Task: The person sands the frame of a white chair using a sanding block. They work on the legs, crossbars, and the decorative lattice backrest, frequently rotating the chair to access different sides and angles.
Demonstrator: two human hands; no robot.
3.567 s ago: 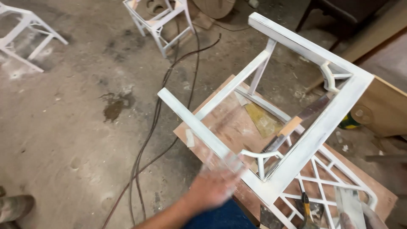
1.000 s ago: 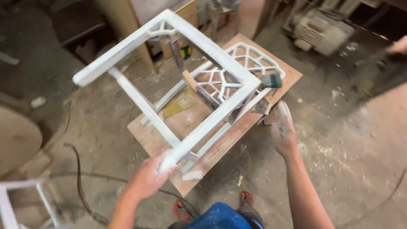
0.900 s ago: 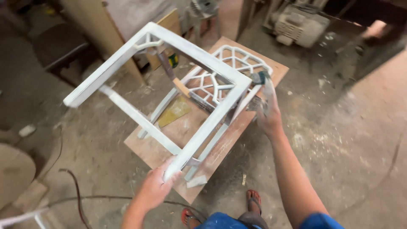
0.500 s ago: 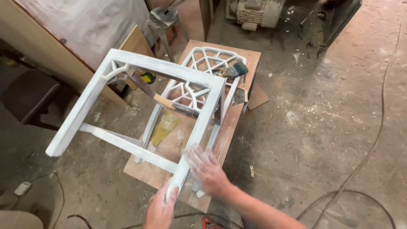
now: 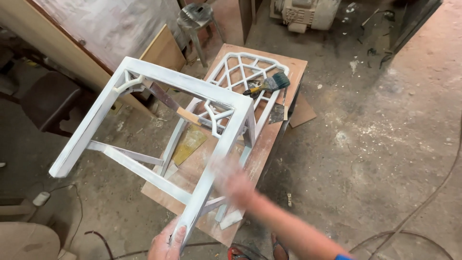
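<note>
A white-primed wooden chair frame (image 5: pixel 144 72) lies on its back over a brown board (image 5: pixel 269 139), legs pointing toward me. My left hand (image 5: pixel 167 243) grips the end of the nearest leg at the bottom of the view. My right hand (image 5: pixel 231 177) is blurred and lies flat against the side of that same leg, fingers apart, with nothing visible in it. A paint brush (image 5: pixel 269 84) with dark bristles rests on the chair's lattice back (image 5: pixel 240 67).
A yellowish sheet of sandpaper (image 5: pixel 188 143) lies on the board under the frame. A metal stool (image 5: pixel 195 17) and a motor (image 5: pixel 303 12) stand at the back. Wooden panels (image 5: pixel 91 33) lean at left. Cables (image 5: pixel 428 202) run across the dusty concrete floor.
The view swung around the chair. My right hand left the brush area and came back to the near leg, now sliding along it. My left hand keeps its grip on the leg end.
</note>
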